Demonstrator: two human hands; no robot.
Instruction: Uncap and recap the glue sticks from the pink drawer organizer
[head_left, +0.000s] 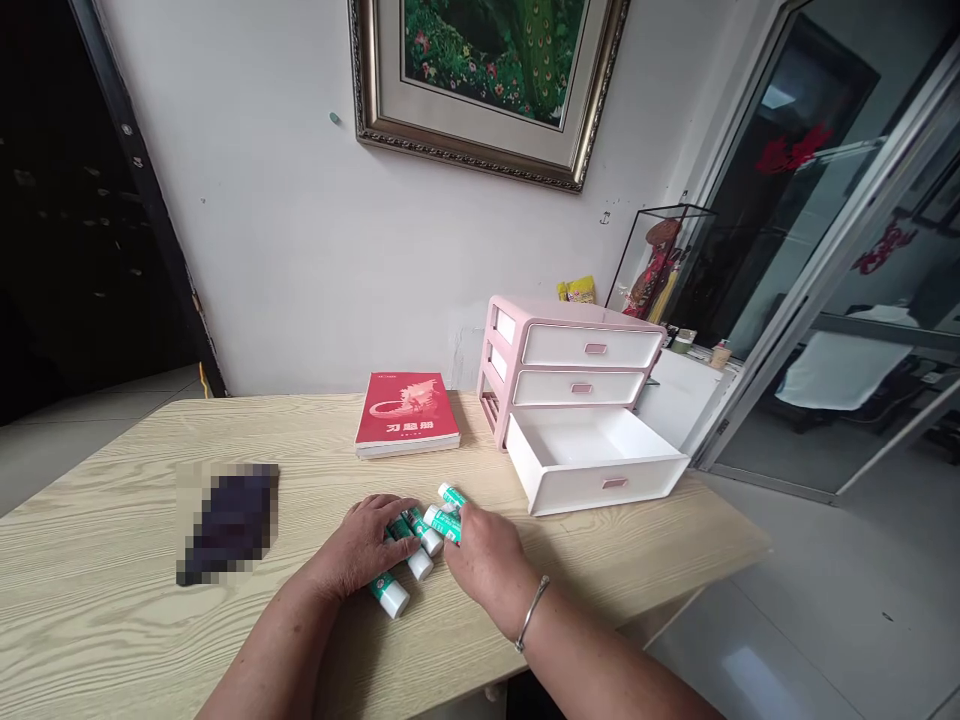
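Several small white and green glue sticks (420, 545) lie bunched on the light wooden table (112, 620), between my two hands. My left hand (367, 545) rests over the left ones, fingers curled on them. My right hand (484, 555), a bangle on its wrist, closes its fingers on the sticks at the right. One stick (390, 597) pokes out beneath my left hand. Just beyond stands a pink three-drawer organiser (570, 345), its bottom white drawer (592, 455) pulled out and empty.
A red book (407, 412) lies behind the hands, left of the organiser. A blurred dark patch (229, 520) sits at the table's left. The table's right edge runs close past the open drawer. A white wall with a framed picture (487, 75) is behind.
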